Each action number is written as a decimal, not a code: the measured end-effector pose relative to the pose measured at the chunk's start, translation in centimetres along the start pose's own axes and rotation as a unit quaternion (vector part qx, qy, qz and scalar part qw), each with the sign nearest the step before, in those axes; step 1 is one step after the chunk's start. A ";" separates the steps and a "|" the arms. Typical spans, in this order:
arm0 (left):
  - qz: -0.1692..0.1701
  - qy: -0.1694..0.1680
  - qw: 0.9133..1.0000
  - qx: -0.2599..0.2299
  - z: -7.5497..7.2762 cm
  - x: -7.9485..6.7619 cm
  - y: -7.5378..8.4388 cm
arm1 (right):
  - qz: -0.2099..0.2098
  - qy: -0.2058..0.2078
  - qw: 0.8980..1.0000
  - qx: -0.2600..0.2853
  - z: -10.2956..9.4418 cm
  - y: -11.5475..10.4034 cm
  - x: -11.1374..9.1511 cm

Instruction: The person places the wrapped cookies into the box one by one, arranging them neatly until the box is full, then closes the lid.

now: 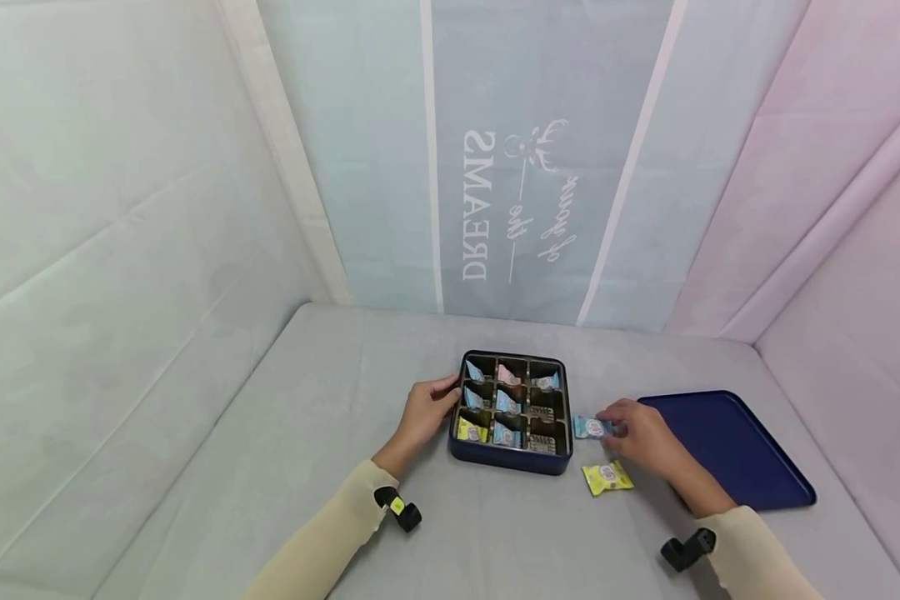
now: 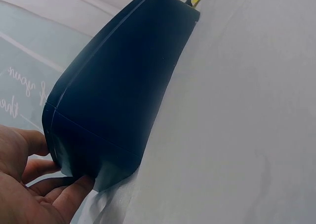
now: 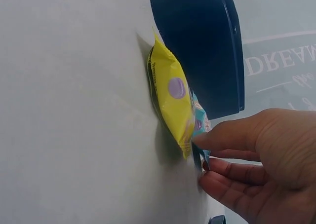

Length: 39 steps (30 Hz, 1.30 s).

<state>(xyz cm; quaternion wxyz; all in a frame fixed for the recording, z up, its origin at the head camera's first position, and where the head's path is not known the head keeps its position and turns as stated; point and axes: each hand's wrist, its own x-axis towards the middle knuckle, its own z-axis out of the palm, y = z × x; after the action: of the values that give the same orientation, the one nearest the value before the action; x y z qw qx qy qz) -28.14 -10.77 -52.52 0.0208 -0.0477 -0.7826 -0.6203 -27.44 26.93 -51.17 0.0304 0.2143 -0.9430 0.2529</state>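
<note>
A dark blue tin (image 1: 510,458) with a divided insert lies on the cloth. In its compartments sit blue packets (image 1: 507,434), a pink packet (image 1: 508,375) and a yellow packet (image 1: 471,431); the middle-right and near-right compartments hold none. My left hand (image 1: 423,408) touches the tin's left side with its fingertips, also seen in the left wrist view. Just right of the tin, my right hand (image 1: 641,433) pinches a small blue wrapped packet (image 1: 591,427) between thumb and fingers. A loose yellow packet (image 1: 607,477) lies nearer to me, partly in front of the blue one in the right wrist view.
A dark blue lid (image 1: 735,450) lies on the right, partly behind my right forearm. Grey cloth (image 1: 330,400) covers the surface. Fabric walls stand at the left, back and right, the back one (image 1: 525,208) bearing printed lettering.
</note>
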 end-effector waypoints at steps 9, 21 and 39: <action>-0.005 -0.002 1.000 -0.008 0.0 0.1 0.1 | 0.003 0.005 1.000 0.002 0.0 0.1 0.1; 0.009 -0.002 1.000 0.000 0.0 -0.1 0.1 | -0.006 0.031 0.999 0.012 0.3 0.3 -0.1; 0.013 -0.006 1.000 -0.004 -0.2 -0.2 0.6 | 0.001 0.074 0.996 0.050 -0.6 -0.5 0.1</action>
<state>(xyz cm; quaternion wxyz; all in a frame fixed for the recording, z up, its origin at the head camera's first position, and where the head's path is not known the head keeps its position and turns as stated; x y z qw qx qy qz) -27.85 -10.80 -51.88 0.0244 -0.0613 -0.7798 -0.6225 -27.34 26.80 -50.37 0.0894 0.1953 -0.9244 0.3150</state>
